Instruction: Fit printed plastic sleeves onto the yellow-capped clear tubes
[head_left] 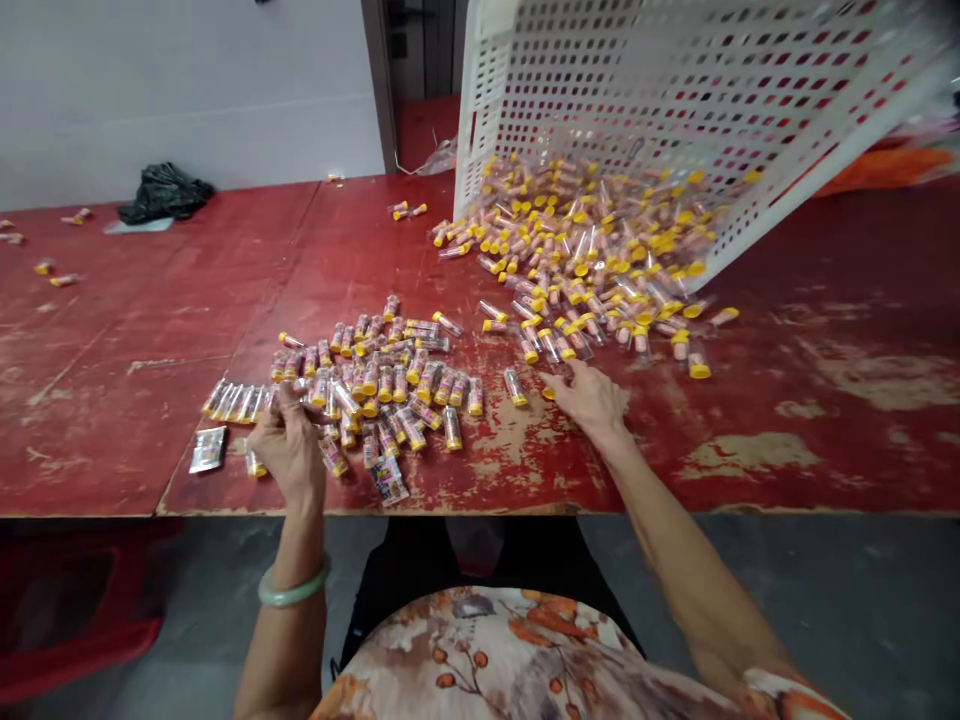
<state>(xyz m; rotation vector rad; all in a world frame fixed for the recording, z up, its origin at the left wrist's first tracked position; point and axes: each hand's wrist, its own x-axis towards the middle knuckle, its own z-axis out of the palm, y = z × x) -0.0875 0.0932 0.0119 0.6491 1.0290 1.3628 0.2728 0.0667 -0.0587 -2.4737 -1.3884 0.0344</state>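
My left hand (291,450) is closed in a pinch at the left part of a group of small clear tubes with yellow caps and printed wrapping inside (386,380). What its fingertips hold blends into the tubes behind. Several of these tubes lie side by side in a row (238,402) just left of that hand. My right hand (592,402) reaches to the table with its fingers bent down round a yellow-capped tube (549,393), mostly hidden under them. A single wrapped tube (514,387) lies just left of it.
A white perforated plastic basket (463,150) lies tipped at the back right, with a big heap of yellow-capped tubes (577,235) spilling onto the red table (112,400). Silver sachets (208,450) lie near the front edge. A black plastic bag (165,193) is by the wall.
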